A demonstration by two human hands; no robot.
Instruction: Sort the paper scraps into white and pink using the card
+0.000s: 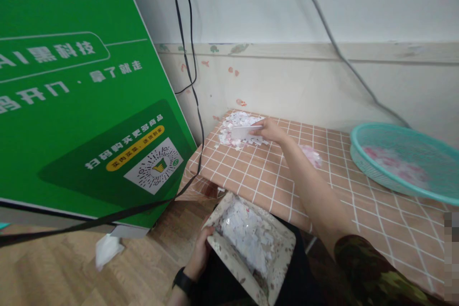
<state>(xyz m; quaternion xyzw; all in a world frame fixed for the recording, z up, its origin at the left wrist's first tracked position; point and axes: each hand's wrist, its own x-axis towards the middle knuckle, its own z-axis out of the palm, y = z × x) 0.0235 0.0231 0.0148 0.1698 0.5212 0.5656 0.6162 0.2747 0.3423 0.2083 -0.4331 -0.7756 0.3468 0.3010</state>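
My right hand (270,130) pinches a flat white card (241,132) and stretches over the far left part of the table. The card stands among a pile of small white paper scraps (234,122), some tinged pink. Below the table's front edge, my left hand (203,251) grips the left side of a stained, cream-coloured rectangular bin (236,267). The bin is tilted with its opening towards me, and many white scraps (247,229) lie inside it. Part of my left hand's fingers is hidden behind the bin.
A brown checked cloth covers the table (358,186). To the right stands a teal mesh basket (369,172) with pinkish contents; a small pink-white heap (311,155) lies nearer. A green cabinet (86,129) with a dangling black strap (201,129) borders the left. A white bag (108,250) lies on the floor.
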